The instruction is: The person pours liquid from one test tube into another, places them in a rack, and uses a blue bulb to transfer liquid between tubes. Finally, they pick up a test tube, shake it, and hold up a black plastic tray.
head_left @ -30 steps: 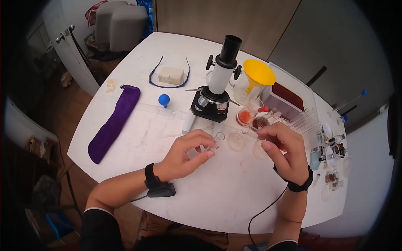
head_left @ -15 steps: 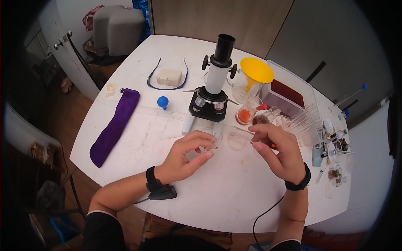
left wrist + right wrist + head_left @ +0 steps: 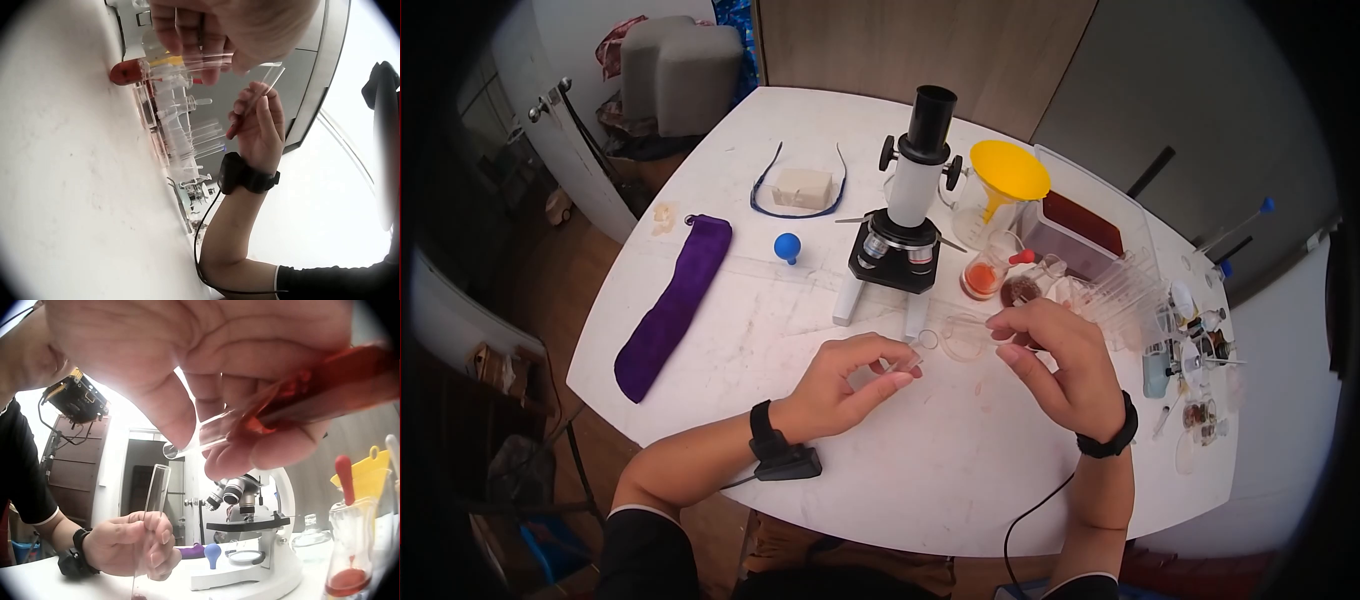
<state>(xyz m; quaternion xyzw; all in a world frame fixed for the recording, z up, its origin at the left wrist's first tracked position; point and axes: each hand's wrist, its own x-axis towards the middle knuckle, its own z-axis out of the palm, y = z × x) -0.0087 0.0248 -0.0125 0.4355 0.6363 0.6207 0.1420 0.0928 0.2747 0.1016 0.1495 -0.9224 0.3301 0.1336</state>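
Observation:
My left hand (image 3: 845, 385) pinches a clear glass test tube (image 3: 157, 487) and keeps it about upright, its mouth up. Red liquid (image 3: 127, 72) fills the rounded bottom of that tube, close over the table in the left wrist view. In my right hand (image 3: 1060, 360) is a second test tube (image 3: 215, 432), held tilted between thumb and fingers. Its mouth points towards the left hand, and dark red liquid (image 3: 337, 384) lies in its closed end. The two tube mouths are close together in front of the microscope (image 3: 912, 190).
Right of the microscope stand a beaker with a yellow funnel (image 3: 1008, 172), a flask with red liquid (image 3: 980, 278) and a rack of test tubes (image 3: 1115, 300). A blue rubber bulb (image 3: 787, 246), safety glasses (image 3: 800, 214) and a purple pouch (image 3: 675, 310) lie left.
The right hand has come a little nearer to the left hand with its tube. The left hand has barely moved. The head view has shifted slightly.

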